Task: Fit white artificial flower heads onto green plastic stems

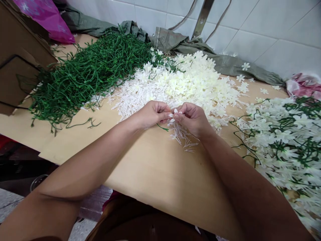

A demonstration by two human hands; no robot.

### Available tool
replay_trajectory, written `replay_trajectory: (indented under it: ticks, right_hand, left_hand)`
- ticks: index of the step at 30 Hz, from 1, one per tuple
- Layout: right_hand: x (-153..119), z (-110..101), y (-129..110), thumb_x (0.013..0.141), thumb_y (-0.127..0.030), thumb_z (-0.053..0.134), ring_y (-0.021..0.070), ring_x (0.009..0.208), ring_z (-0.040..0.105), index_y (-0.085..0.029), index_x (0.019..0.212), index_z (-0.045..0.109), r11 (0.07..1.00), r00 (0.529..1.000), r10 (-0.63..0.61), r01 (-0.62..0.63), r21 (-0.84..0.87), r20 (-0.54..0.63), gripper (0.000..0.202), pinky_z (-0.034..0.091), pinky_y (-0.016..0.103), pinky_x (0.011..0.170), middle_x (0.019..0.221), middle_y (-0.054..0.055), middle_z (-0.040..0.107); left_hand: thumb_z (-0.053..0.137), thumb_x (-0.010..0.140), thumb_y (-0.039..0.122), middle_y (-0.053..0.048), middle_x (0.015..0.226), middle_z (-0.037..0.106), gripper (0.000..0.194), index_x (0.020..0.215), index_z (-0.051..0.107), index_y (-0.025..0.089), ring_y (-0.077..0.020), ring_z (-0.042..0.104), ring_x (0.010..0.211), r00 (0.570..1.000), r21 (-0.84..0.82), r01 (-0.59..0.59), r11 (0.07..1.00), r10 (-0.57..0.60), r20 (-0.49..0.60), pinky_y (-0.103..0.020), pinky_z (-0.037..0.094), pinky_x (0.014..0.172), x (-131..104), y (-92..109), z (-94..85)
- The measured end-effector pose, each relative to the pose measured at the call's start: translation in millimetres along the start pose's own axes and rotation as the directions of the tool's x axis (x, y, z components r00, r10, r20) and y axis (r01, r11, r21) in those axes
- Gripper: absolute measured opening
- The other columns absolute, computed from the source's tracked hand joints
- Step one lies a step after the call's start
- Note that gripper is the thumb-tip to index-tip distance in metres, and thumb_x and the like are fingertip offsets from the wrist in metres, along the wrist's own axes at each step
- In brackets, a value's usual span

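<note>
Both hands meet over the middle of the table, fingertips nearly touching. My left hand point(153, 114) is closed in a pinch, and a green plastic stem point(163, 127) pokes out below its fingers. Between thumb and fingers, my right hand point(195, 119) grips a small white artificial flower point(175, 111). The fingers cover the spot where stem and flower come together, so I cannot tell whether they are joined. Just beneath the hands lie thin white stamen pieces point(182, 134). Behind them spreads a heap of loose cream-white blossoms point(193, 78).
A pile of green stems point(95, 67) fills the back left, beside a cardboard box point(22, 57) and a pink bag point(47, 20). Flowers on stems point(286, 144) are heaped at the right. Grey cloth point(225, 63) runs along the tiled wall point(271, 26). The table point(150, 170) is tan.
</note>
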State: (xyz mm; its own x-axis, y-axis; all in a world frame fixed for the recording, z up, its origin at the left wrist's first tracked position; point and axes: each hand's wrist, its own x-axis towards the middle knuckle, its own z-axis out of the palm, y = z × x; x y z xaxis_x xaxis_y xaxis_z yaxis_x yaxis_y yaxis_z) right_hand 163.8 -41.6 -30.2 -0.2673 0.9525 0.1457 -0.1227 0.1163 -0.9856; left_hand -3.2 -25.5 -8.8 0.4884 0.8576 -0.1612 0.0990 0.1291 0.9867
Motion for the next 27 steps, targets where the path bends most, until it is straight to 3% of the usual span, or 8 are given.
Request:
replay_trajectory:
  ticks: [5,11,16,23,27]
  right_hand:
    - [-1.4,1.1,1.9,0.059,-0.04,0.083,0.0073,0.057,0.055,-0.018,0.059,0.052,0.997,0.998,0.029,-0.033,0.067,0.06,0.038,0.046,0.023,0.058,0.06,-0.004,0.059]
    - [-2.2,-0.8,3.4,0.054,-0.04,0.085,0.0066,0.057,0.056,-0.018,0.06,0.051,0.99,0.994,0.1,-0.104,0.1,0.037,0.041,0.046,0.022,0.057,0.069,-0.003,0.064]
    - [-0.3,-3.2,5.2,0.058,-0.042,0.083,0.006,0.052,0.055,-0.017,0.059,0.05,0.985,0.988,0.127,-0.137,0.105,0.09,0.04,0.044,0.02,0.052,0.057,-0.005,0.06]
    - [0.3,-5.4,6.5,0.059,-0.042,0.082,0.0057,0.048,0.053,-0.018,0.062,0.054,0.988,0.992,0.124,-0.124,0.093,0.008,0.037,0.041,0.019,0.049,0.053,-0.005,0.061]
    - [1.0,-8.1,6.2,0.056,-0.043,0.083,0.0066,0.053,0.056,-0.019,0.062,0.055,0.989,0.993,0.103,-0.097,0.108,-0.055,0.038,0.046,0.021,0.056,0.055,-0.006,0.061]
  left_hand:
    - [0.071,0.068,0.012,0.006,0.048,0.054,0.015,0.062,0.058,0.01,-0.0022,0.046,0.043,0.999,-0.059,0.043,0.997,-0.042,0.013,-0.017,0.035,0.048,0.8,-2.7,1.6]
    - [0.07,0.068,0.006,0.007,0.045,0.051,0.019,0.059,0.054,0.011,-0.0014,0.045,0.041,0.997,-0.109,0.071,0.991,-0.07,0.015,-0.016,0.035,0.047,-0.9,2.2,7.0]
    - [0.068,0.069,0.006,0.006,0.046,0.053,0.019,0.056,0.054,0.01,-0.0016,0.046,0.043,0.997,-0.12,0.074,0.99,-0.072,0.02,-0.017,0.035,0.049,1.1,-2.7,7.9]
    - [0.073,0.068,0.018,0.006,0.048,0.053,0.02,0.06,0.057,0.011,-0.0034,0.045,0.047,0.999,-0.09,0.036,0.995,-0.035,0.006,-0.02,0.033,0.053,4.4,-2.2,9.8]
    - [0.069,0.074,0.027,0.006,0.046,0.047,0.028,0.056,0.054,0.013,-0.0039,0.038,0.045,1.0,0.067,0.026,0.997,-0.026,0.003,-0.021,0.027,0.051,6.4,-0.4,8.7]
